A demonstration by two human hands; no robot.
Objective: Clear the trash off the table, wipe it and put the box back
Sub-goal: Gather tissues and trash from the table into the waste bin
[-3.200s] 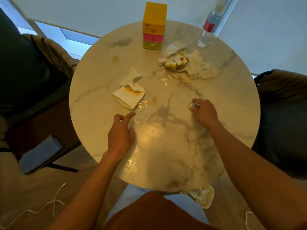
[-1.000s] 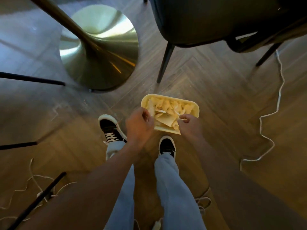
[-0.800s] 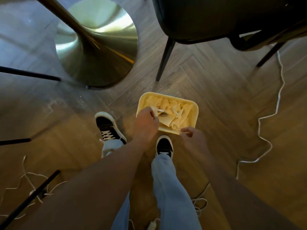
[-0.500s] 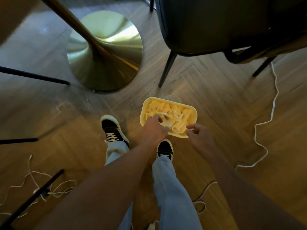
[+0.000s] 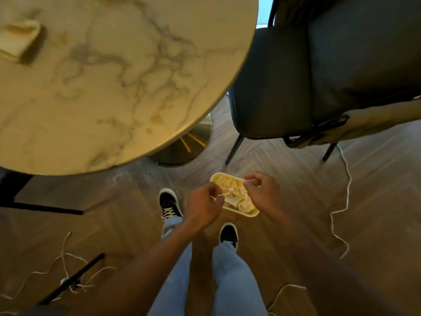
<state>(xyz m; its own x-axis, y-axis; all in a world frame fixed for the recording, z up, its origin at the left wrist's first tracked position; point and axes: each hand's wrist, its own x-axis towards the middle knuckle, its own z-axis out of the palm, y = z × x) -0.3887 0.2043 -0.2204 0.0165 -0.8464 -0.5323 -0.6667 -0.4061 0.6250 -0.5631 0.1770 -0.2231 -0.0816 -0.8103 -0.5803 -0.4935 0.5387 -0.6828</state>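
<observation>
Both hands hover over the trash bin (image 5: pixel 247 214) on the floor — left hand (image 5: pixel 201 207) and right hand (image 5: pixel 262 193) loosely curled; what they pinch, I cannot tell. The bin's long axis runs near-right to far-left. Beyond — marble surface (image 5: pixel 118 87) with a folded napkin (image 5: pixel 19 39).

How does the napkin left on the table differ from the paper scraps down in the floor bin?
The napkin lies folded as a single flat piece on the marble table; the scraps are many crumpled pieces heaped together. The napkin sits up on the tabletop, untouched; the scraps fill the bin on the floor, with the left hand and right hand just above them. Both look like pale paper waste.
</observation>
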